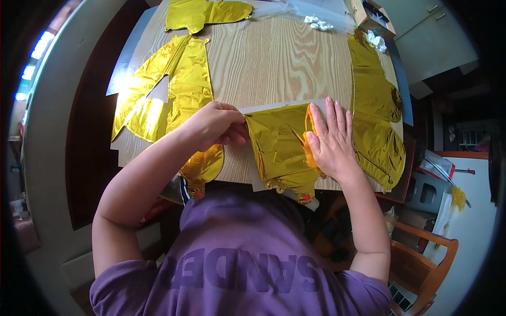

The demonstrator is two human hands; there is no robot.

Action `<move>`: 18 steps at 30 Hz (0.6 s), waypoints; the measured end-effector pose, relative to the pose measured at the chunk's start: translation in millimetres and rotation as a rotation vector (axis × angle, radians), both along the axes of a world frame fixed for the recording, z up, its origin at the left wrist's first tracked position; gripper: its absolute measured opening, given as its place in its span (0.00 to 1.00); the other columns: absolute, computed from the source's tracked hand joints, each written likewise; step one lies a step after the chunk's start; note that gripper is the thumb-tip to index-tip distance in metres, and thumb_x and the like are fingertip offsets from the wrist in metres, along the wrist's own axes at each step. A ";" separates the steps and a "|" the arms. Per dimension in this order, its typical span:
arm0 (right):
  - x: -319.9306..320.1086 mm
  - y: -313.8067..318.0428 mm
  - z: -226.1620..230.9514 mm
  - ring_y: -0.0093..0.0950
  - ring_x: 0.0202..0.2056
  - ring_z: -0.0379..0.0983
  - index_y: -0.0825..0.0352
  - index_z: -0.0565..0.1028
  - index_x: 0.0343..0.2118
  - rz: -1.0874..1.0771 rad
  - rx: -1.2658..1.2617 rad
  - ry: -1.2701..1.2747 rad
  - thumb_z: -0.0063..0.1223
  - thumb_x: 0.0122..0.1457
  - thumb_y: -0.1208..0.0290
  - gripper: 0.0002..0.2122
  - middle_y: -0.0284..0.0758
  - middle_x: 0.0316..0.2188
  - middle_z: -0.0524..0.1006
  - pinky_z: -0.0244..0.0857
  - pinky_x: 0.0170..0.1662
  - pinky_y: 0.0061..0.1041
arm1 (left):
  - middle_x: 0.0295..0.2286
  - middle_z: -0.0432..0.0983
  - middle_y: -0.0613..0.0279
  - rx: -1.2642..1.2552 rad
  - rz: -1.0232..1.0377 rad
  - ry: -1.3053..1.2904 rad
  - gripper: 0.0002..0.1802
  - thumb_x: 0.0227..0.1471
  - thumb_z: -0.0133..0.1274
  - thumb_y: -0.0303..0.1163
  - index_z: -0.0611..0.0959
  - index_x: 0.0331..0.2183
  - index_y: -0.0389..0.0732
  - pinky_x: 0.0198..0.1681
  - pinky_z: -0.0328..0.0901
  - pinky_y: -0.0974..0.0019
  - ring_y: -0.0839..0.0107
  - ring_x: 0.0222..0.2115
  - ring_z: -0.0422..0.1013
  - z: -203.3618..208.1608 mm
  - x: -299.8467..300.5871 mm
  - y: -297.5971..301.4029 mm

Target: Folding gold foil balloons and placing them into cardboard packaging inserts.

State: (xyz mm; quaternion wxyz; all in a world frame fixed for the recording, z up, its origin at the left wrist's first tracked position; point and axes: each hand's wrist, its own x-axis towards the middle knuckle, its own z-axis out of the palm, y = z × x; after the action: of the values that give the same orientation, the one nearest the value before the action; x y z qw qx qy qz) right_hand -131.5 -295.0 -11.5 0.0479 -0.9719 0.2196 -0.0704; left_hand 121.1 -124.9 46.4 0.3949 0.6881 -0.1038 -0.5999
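A flat gold foil balloon [279,142] lies in front of me at the table's near edge, folded over a pale sheet [287,105] whose border shows along the top and left. My left hand [224,124] is at its upper left corner, fingers curled and pinching the edge there. Flat on the foil's right side rests my right hand [334,139], fingers stretched out. Beside its thumb shows an orange piece [307,150], partly hidden by the hand; its kind I cannot make out. The balloon's small tabs hang over the near edge.
More flat gold foil balloons lie on the wood-grain table [263,58]: a large one [184,79] at left, another [377,116] at right, one [205,15] at the far edge. White crumpled bits [319,23] and a wooden box [371,18] sit at the back. A wooden chair [429,263] stands lower right.
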 end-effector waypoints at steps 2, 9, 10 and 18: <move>0.5 -0.4 0.0 0.50 0.70 0.43 0.58 0.53 0.71 -0.002 0.002 -0.001 0.43 0.66 0.56 0.31 0.54 0.70 0.49 0.30 0.71 0.52 | 0.32 0.83 0.53 -0.009 0.019 -0.013 0.11 0.62 0.47 0.30 0.80 0.38 0.33 0.21 0.66 0.73 0.70 0.22 0.78 -5.4 -1.5 0.4; 1.3 0.7 0.6 0.51 0.70 0.43 0.58 0.53 0.70 -0.005 0.004 -0.002 0.43 0.66 0.56 0.31 0.55 0.70 0.48 0.30 0.71 0.52 | 0.29 0.81 0.53 0.009 0.007 0.002 0.12 0.63 0.46 0.33 0.80 0.39 0.34 0.22 0.67 0.71 0.70 0.20 0.76 -8.6 0.2 1.1; 1.0 0.8 0.9 0.51 0.70 0.43 0.58 0.53 0.70 -0.007 0.007 -0.002 0.43 0.66 0.56 0.31 0.55 0.70 0.48 0.30 0.71 0.52 | 0.29 0.81 0.53 0.018 0.008 0.000 0.13 0.63 0.46 0.33 0.80 0.39 0.34 0.22 0.66 0.72 0.70 0.20 0.76 -3.6 -1.0 -0.2; 1.3 1.0 0.6 0.52 0.70 0.43 0.58 0.54 0.70 -0.013 0.007 -0.003 0.43 0.65 0.57 0.31 0.56 0.69 0.49 0.30 0.71 0.53 | 0.27 0.82 0.56 -0.015 -0.145 -0.215 0.17 0.63 0.51 0.38 0.82 0.37 0.32 0.21 0.65 0.74 0.73 0.19 0.76 -3.3 -7.9 -3.5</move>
State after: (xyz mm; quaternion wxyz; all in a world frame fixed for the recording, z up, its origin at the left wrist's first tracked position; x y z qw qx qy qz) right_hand -130.2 -294.1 -10.9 0.0513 -0.9701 0.2262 -0.0712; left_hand 113.3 -128.4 43.1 0.3421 0.7362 -0.1993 -0.5489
